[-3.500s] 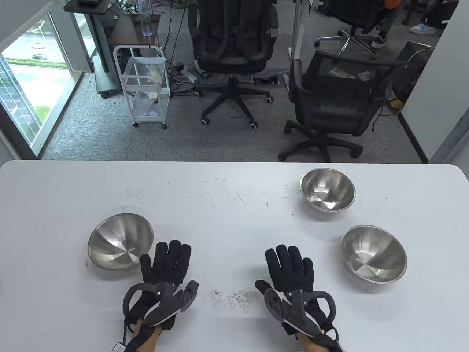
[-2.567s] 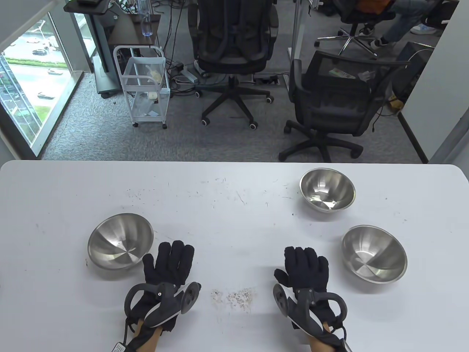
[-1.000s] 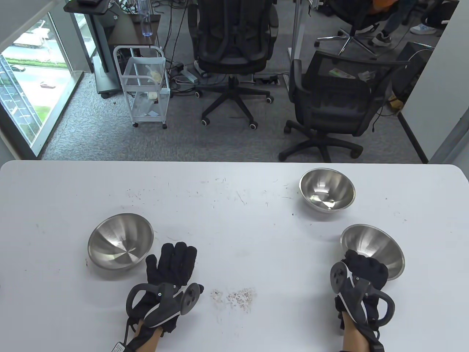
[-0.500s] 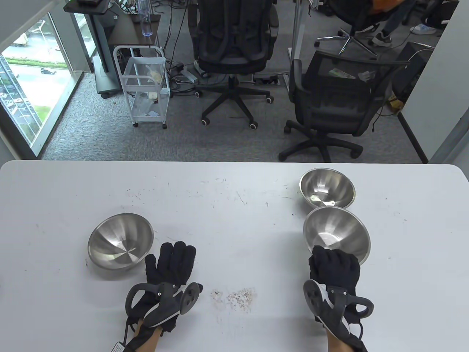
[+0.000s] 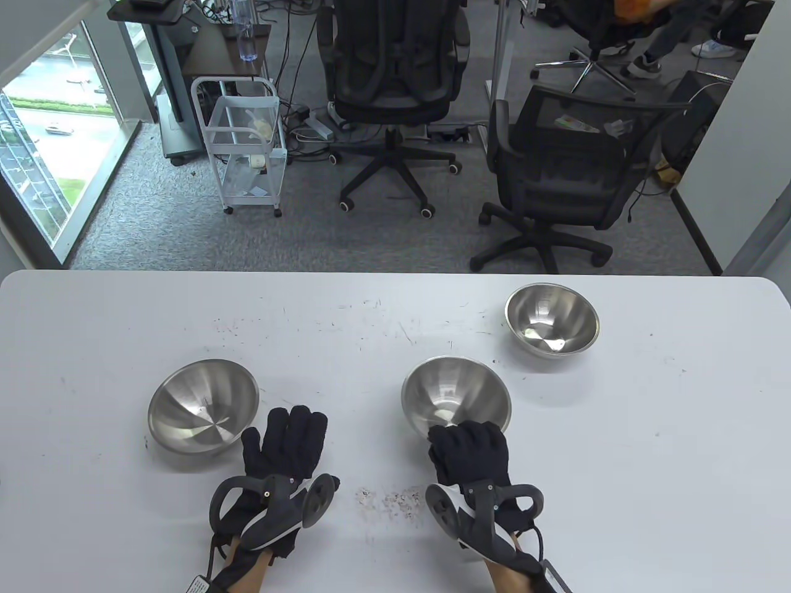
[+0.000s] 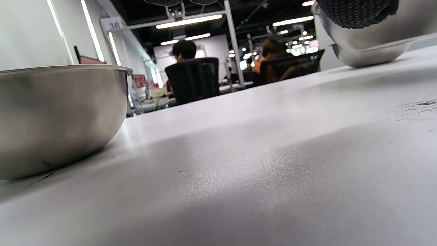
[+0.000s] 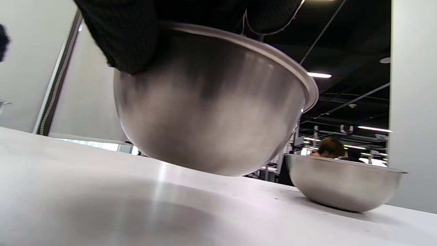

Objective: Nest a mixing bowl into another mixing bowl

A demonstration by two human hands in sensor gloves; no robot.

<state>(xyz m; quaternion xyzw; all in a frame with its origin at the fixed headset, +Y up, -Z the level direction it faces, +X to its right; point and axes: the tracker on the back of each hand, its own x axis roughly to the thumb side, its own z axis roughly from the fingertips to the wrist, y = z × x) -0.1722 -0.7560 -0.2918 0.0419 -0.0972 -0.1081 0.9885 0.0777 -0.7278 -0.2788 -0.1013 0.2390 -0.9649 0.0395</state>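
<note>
Three steel mixing bowls are in view. My right hand (image 5: pixel 468 448) grips the near rim of one bowl (image 5: pixel 456 394) and holds it tilted, lifted off the table near the middle; in the right wrist view this bowl (image 7: pixel 211 112) hangs above the surface with my gloved fingers (image 7: pixel 123 37) over its rim. A second bowl (image 5: pixel 203 406) sits at the left, and also shows in the left wrist view (image 6: pixel 58 116). My left hand (image 5: pixel 285 441) rests flat and open on the table just right of it. A third bowl (image 5: pixel 552 319) stands at the back right.
A patch of small crumbs (image 5: pixel 395 500) lies on the white table (image 5: pixel 395 321) between my wrists. Office chairs (image 5: pixel 556 179) and a white cart (image 5: pixel 247 148) stand on the floor beyond the far edge.
My right hand reached right, took the near right bowl by its rim, lifted it and carried it left to the table's middle. My left hand has stayed flat.
</note>
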